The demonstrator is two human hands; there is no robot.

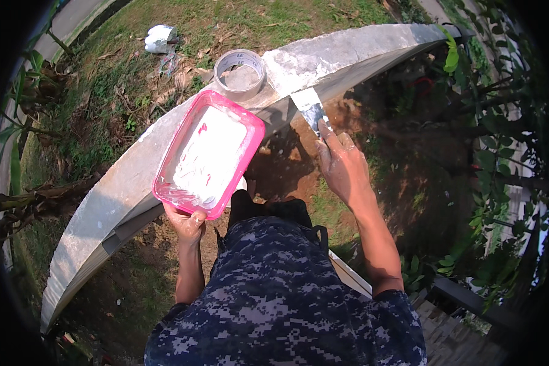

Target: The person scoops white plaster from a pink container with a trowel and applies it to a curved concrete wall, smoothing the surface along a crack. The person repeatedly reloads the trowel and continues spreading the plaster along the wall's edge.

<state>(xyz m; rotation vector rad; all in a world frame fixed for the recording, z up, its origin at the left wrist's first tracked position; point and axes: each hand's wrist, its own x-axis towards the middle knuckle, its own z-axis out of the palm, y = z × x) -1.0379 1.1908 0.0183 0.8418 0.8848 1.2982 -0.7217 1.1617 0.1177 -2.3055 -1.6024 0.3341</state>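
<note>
My left hand (pixel 188 226) grips the near end of a pink plastic tub (pixel 257 131), tilted so that its inside shows. White paste (pixel 210 152) coats the tub's bottom and walls. In my right hand (pixel 346 163) is a putty knife (pixel 311 110), its wide blade smeared with white and reaching to the edge of a concrete wall top (pixel 372 46). My index finger lies along the blade. A patch of white paste (pixel 296 64) covers the wall top just beyond the blade. White smears mark the fingers of both hands.
A roll of tape (pixel 240 73) stands on the wall top beyond the tub. The wall curves across the view. On the grass past it lies a white plastic bottle piece (pixel 160 39). Leafy branches (pixel 494 152) hang at the right; bare soil lies below.
</note>
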